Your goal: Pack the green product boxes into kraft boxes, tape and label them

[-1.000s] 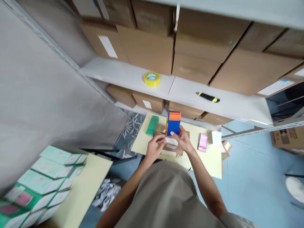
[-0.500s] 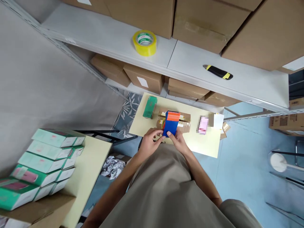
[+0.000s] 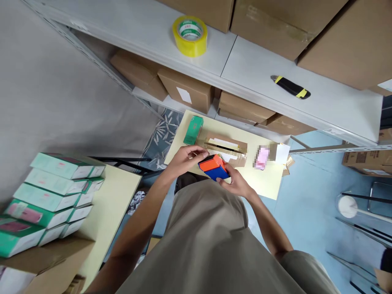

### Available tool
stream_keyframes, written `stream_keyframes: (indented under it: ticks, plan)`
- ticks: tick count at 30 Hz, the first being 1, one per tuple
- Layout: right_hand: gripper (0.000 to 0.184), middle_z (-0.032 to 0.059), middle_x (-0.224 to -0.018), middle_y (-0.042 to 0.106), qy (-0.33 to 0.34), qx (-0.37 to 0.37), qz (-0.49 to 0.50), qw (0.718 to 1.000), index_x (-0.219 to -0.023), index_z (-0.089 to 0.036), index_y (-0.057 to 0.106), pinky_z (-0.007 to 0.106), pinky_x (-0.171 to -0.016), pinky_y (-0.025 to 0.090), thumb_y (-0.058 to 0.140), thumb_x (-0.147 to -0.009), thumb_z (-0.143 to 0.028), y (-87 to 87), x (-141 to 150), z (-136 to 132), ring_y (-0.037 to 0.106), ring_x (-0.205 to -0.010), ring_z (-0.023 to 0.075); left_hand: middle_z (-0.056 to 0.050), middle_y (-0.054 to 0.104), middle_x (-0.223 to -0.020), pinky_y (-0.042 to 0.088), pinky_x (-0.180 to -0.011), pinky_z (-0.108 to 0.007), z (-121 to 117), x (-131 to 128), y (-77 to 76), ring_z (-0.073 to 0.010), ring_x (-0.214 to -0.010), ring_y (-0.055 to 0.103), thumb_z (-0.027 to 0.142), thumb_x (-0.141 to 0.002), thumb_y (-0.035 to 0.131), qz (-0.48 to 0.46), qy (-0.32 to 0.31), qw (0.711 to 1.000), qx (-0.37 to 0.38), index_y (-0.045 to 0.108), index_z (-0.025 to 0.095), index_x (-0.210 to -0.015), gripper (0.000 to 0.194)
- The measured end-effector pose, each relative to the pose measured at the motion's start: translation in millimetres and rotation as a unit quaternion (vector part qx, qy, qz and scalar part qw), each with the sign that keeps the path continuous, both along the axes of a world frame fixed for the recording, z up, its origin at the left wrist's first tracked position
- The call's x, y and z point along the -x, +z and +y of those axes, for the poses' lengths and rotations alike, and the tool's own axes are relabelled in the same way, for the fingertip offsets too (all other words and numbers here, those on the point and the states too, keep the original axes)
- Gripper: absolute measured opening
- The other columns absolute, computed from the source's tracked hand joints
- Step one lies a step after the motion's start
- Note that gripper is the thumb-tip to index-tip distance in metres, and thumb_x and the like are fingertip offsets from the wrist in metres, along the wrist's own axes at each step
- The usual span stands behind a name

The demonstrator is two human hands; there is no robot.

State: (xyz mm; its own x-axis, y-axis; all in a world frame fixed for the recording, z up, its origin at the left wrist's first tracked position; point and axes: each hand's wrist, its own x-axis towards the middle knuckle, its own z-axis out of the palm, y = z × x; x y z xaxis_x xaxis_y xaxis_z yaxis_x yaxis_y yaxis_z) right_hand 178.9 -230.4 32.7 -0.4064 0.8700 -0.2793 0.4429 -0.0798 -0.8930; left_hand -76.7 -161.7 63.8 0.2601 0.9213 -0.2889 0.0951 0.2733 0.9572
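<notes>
A blue and orange tape dispenser [image 3: 213,167] is gripped in my right hand [image 3: 235,182], above the near edge of the table. It is tilted, with its orange side turned up and a dark edge facing my left hand [image 3: 185,159]. The fingers and thumb of my left hand are pinched together right at that dark edge; whatever is between them is too small to make out. Behind the dispenser, a taped cardboard box [image 3: 241,160] lies on the pale yellow table [image 3: 257,185].
A green box [image 3: 193,129] and a blurred pink item [image 3: 261,158] lie on the table. On the grey shelf [image 3: 137,34] above are a yellow tape roll [image 3: 190,37] and a utility knife [image 3: 290,87]. Several green boxes [image 3: 55,181] are stacked at left.
The dispenser has turned from upright to tilted, orange side up, and come lower. My left hand has left its blue body and shifted to its dark edge. My view has shifted slightly.
</notes>
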Motion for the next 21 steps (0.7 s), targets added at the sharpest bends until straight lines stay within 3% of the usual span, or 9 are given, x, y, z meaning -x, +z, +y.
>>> stream_keyframes:
  ticks: [5, 11, 16, 21]
  plan:
    - [0.026, 0.003, -0.092, 0.07, 0.027, -0.005, -0.032, 0.999, -0.105, -0.024, 0.06, 0.034, -0.071, 0.049, 0.068, -0.087, -0.041, 5.7, -6, 9, 0.062, -0.079, 0.0227, -0.007, 0.08, -0.092, 0.062, -0.085, -0.037, 1, 1, -15.2, -0.026, -0.09, 0.075, 0.058, -0.075, 0.092, -0.014, 0.003, 0.999, 0.037, 0.083, 0.02, -0.089, 0.041]
    - [0.044, 0.0001, -0.078, 0.065, 0.034, 0.012, -0.051, 0.998, -0.093, -0.023, 0.061, 0.031, -0.063, 0.042, 0.062, -0.1, -0.066, 13.8, -14, 24, 0.057, -0.068, 0.0184, -0.007, 0.08, -0.091, 0.061, -0.087, -0.037, -8, -2, -38.2, -0.0247, -0.09, 0.073, 0.062, -0.072, 0.092, -0.022, 0.053, 0.997, 0.059, 0.081, 0.02, -0.088, 0.047]
    - [0.054, 0.0032, -0.083, 0.07, 0.112, 0.025, -0.102, 0.988, -0.09, -0.022, 0.065, 0.031, -0.067, 0.044, 0.057, -0.103, -0.074, 37.5, -31, 51, 0.064, -0.075, 0.0203, -0.006, 0.077, -0.085, 0.058, -0.077, -0.032, -10, -12, -53.2, -0.022, -0.083, 0.069, 0.061, -0.072, 0.092, -0.026, 0.091, 0.993, 0.066, 0.082, 0.019, -0.091, 0.047]
    - [0.055, 0.0057, -0.086, 0.075, 0.157, 0.056, -0.146, 0.975, -0.097, -0.021, 0.071, 0.03, -0.062, 0.045, 0.058, -0.102, -0.075, 62.4, -48, 86, 0.069, -0.073, 0.0209, -0.005, 0.073, -0.081, 0.049, -0.061, -0.028, 12, -5, -63.5, -0.015, -0.066, 0.058, 0.061, -0.073, 0.092, -0.039, 0.162, 0.985, 0.049, 0.082, 0.016, -0.093, 0.051]
